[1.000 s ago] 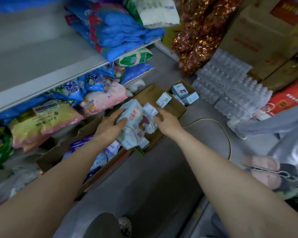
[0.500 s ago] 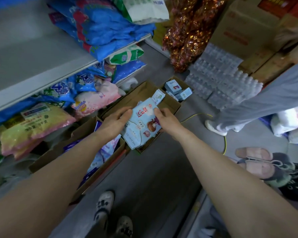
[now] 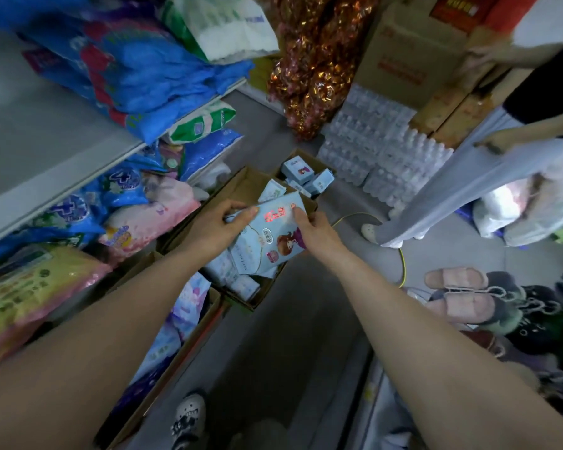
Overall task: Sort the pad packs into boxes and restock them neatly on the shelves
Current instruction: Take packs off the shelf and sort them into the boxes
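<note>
A light blue pad pack (image 3: pixel 270 235) with a cartoon girl printed on it is held above an open cardboard box (image 3: pixel 241 186) on the floor. My left hand (image 3: pixel 215 225) grips its left edge and my right hand (image 3: pixel 316 232) grips its right edge. More pale blue packs (image 3: pixel 238 280) lie in the box under it. A smaller box (image 3: pixel 306 177) behind holds small blue packs. Another cardboard box (image 3: pixel 189 323) nearer me holds purple and blue packs.
Shelves (image 3: pixel 62 147) on the left carry big blue, pink and yellow bags. Bottled water packs (image 3: pixel 384 154) and cartons (image 3: pixel 407 53) stand at the back. Another person (image 3: pixel 462 177) stands at the right. Slippers (image 3: pixel 459 293) and a yellow cable (image 3: pixel 400 254) lie on the floor.
Both hands lifted the pad pack a little and turned it flat-face up over the box. The other person stepped in from the right.
</note>
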Available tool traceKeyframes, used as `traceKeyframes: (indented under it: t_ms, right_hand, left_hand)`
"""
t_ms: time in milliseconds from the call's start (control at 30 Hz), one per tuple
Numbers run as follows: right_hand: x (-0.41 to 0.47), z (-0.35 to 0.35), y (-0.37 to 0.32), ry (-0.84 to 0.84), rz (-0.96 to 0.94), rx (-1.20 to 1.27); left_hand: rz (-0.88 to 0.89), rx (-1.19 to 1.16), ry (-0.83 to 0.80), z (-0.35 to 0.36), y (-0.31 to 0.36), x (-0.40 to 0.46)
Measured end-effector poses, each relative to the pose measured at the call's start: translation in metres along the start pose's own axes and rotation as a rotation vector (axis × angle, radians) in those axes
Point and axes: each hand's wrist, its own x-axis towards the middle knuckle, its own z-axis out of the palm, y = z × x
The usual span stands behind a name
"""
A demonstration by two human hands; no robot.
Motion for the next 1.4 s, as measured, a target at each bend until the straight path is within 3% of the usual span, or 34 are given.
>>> traceKeyframes:
  t_ms: [300,433,500,633,800,1133,1400]
  right_hand:
    - [0.086,-0.089,0.022,0.056,0.026,0.132]
    - [0.161,-0.141,0.034,0.022,0.007,0.164]
    - [0.199,-0.169,0.042,-0.015,0.015,0.131]
    - [0.264,-0.215,0.061,-0.088,0.031,0.053]
    - [0.310,-0.257,0.073,-0.115,0.075,0.092]
    - [0.365,-0.283,0.073,-0.112,0.079,0.138]
    - [0.423,-0.276,0.061,-0.141,0.097,0.072]
  left_hand:
    - [0.041,0.087,-0.148,0.078,0.058,0.107]
    - [0.045,0.025,-0.023,0.139,0.089,0.168]
    - [-0.008,-0.001,0.030,0.170,0.099,0.202]
    - [-0.197,-0.080,-0.086,0.223,0.104,0.258]
    - [-0.238,-0.111,-0.122,0.260,0.117,0.317]
    - [-0.298,-0.039,0.001,0.285,0.153,0.357]
    - [-0.352,-0.106,-0.129,0.286,0.135,0.417]
